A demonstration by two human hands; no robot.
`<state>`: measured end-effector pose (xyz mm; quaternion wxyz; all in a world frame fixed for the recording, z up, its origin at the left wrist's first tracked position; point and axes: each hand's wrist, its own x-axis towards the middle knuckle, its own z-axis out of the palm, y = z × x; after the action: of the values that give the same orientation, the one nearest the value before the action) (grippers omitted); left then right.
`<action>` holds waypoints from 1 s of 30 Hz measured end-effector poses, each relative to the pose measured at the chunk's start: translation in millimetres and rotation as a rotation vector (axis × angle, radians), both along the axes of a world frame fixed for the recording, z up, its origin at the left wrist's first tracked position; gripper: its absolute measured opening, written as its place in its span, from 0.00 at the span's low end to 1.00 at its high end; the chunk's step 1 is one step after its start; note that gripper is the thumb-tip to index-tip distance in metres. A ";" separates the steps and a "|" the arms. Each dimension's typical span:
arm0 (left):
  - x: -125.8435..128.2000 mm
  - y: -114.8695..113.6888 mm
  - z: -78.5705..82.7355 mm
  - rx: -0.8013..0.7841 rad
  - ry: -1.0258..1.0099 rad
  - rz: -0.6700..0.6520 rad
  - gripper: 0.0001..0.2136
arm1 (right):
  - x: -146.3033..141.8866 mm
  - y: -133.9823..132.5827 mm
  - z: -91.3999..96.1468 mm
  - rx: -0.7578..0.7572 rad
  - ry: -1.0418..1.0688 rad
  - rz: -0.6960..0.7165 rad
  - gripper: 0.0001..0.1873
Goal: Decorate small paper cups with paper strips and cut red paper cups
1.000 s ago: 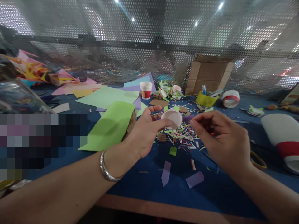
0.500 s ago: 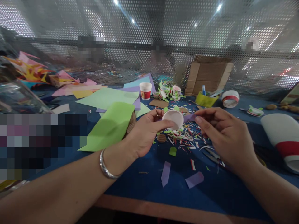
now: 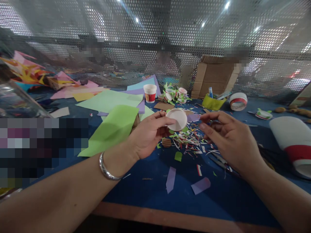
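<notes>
My left hand [image 3: 148, 134] pinches a small white paper-cup bottom disc [image 3: 177, 119] above the blue table [image 3: 136, 194], thumb and fingers closed on its left rim. A purple paper strip [image 3: 193, 117] sticks out from the disc's right side. My right hand [image 3: 227, 140] hovers just right of that strip with its fingers loosely curled and apart, holding nothing that I can see. A silver bracelet [image 3: 106, 170] sits on my left wrist. Under the hands lies a heap of paper snippets [image 3: 191, 140].
Green paper sheets [image 3: 110, 129] lie to the left. A red-and-white paper cup [image 3: 150, 93], cut cup pieces [image 3: 173, 94], a cardboard box [image 3: 216, 77], a tape roll [image 3: 238, 101] and a yellow-green holder [image 3: 212, 103] stand behind. A large cup [image 3: 293, 145] lies right. Purple scraps [image 3: 170, 179] lie near the table's front edge.
My right hand has let the purple strip go and opened its fingers. The left hand has tilted and raised the disc slightly.
</notes>
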<state>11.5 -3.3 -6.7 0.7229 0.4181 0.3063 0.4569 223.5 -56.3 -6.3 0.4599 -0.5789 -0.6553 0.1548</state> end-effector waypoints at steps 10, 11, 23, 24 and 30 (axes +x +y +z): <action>1.0 -1.9 -0.5 0.038 0.060 0.007 0.12 | -8.7 -4.1 4.0 0.036 0.028 0.012 0.11; 1.6 -3.0 -0.5 0.043 0.060 0.000 0.12 | -8.7 -4.2 4.4 0.042 0.026 0.005 0.11; 1.6 -8.7 3.0 0.046 0.135 0.007 0.14 | -12.3 -6.1 8.2 0.013 0.005 -0.003 0.11; 1.4 -8.1 2.7 0.048 0.148 0.013 0.14 | -11.8 -6.0 8.0 0.008 0.006 -0.001 0.11; -1.0 -2.9 1.3 0.045 0.124 0.047 0.15 | -5.2 -3.4 3.7 -0.024 0.031 -0.030 0.15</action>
<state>10.5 -6.1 -5.4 0.6821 0.4543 0.3500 0.4538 218.4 -59.8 -2.7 0.4653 -0.5917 -0.6374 0.1646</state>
